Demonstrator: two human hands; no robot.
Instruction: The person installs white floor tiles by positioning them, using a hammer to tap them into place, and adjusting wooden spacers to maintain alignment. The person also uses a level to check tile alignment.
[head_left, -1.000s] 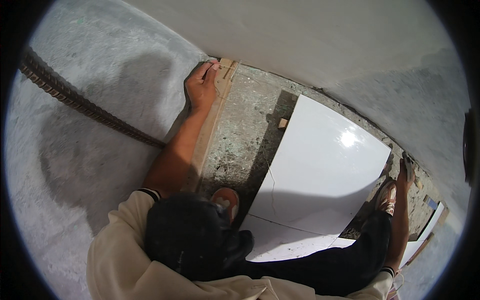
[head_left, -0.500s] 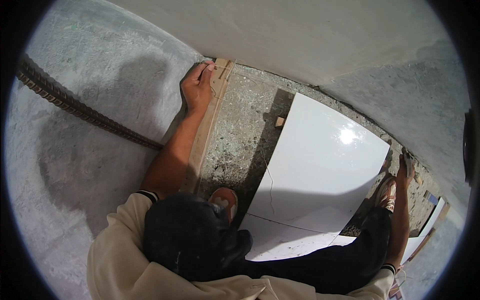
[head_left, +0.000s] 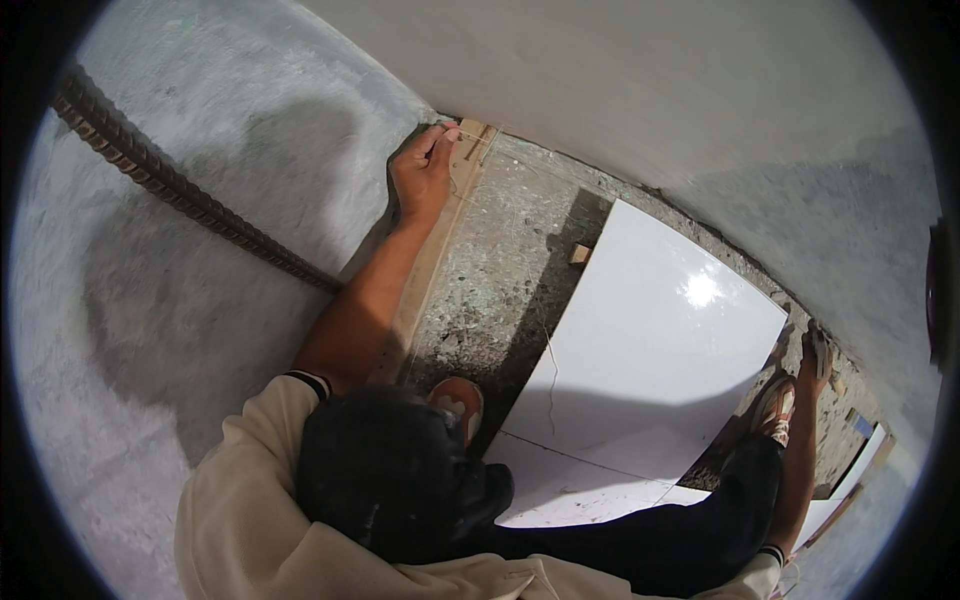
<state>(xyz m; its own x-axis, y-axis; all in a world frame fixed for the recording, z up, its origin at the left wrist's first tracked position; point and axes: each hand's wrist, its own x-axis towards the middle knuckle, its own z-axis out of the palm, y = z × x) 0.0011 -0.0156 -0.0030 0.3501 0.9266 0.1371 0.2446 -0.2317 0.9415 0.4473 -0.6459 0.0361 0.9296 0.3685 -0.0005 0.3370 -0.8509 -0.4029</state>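
My left hand [head_left: 424, 175] is at the far end of a wooden board [head_left: 434, 255] along the left wall. Its thumb and fingers pinch a thin string [head_left: 470, 133] beside what look like nails in the board's end. Loose string also lies over a large glossy white tile [head_left: 670, 300], which rests on the rough floor in front of me. At the far right, my right hand [head_left: 812, 372] is low by the right wall, past my foot. Its fingers are closed around a greyish object [head_left: 822, 350] too small to make out.
A ribbed steel bar [head_left: 200, 208] slants across the left wall. Beside the tile's left edge sits a small wood block [head_left: 579, 254]. My shoes [head_left: 460, 402] flank the tile on rough concrete [head_left: 495, 250]. More white tile pieces [head_left: 855, 465] stand at the lower right.
The whole view has shifted slightly, so things sit a little farther right. My left hand still pinches the string at the board's end, and my right hand stays by the right wall.
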